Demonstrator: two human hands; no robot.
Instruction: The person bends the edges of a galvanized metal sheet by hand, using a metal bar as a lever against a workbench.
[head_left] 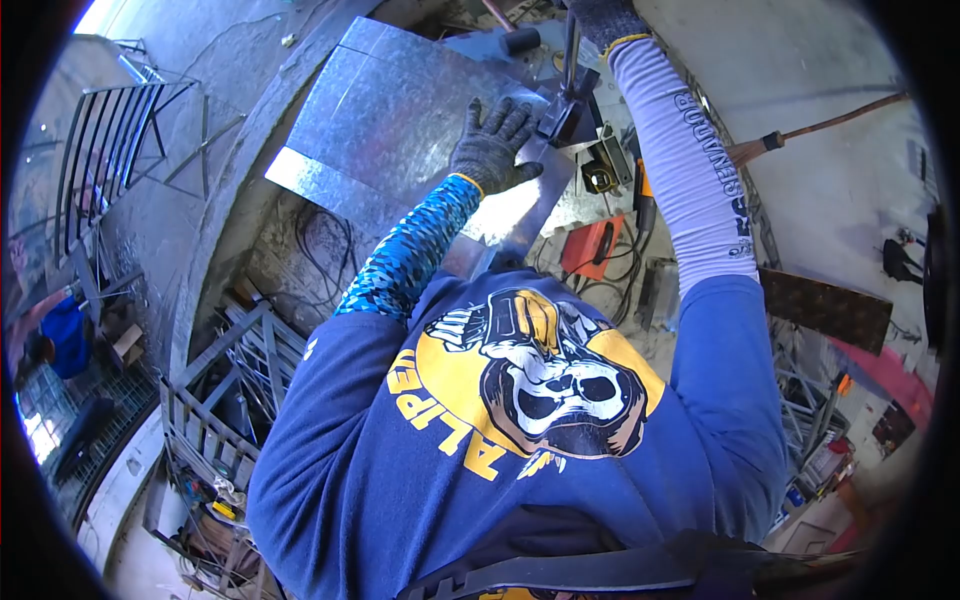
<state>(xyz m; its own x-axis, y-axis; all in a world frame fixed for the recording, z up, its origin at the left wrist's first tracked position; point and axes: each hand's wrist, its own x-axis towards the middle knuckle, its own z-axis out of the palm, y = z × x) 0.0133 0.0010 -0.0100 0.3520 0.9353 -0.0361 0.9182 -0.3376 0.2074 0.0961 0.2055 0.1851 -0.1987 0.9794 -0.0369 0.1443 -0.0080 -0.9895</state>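
We see the left hand [492,147], in a dark work glove, spread flat with fingers fanned on a galvanized metal sheet [390,120], pressing near the sheet's right edge. The sheet lies tilted across the work surface, its lower left corner bright with glare, and a narrower strip of it runs down toward the person's chest. Just beside the left hand's fingertips sits the dark head of a lever tool [565,110] — touching the sheet's edge. Its long handle rises to the top of the view, where the right hand [603,20], also gloved, is wrapped around it — closed in a grip. Below the right forearm an orange welding machine [592,247] stands with black cables trailing. A broom [800,132] lies on the concrete at the right.
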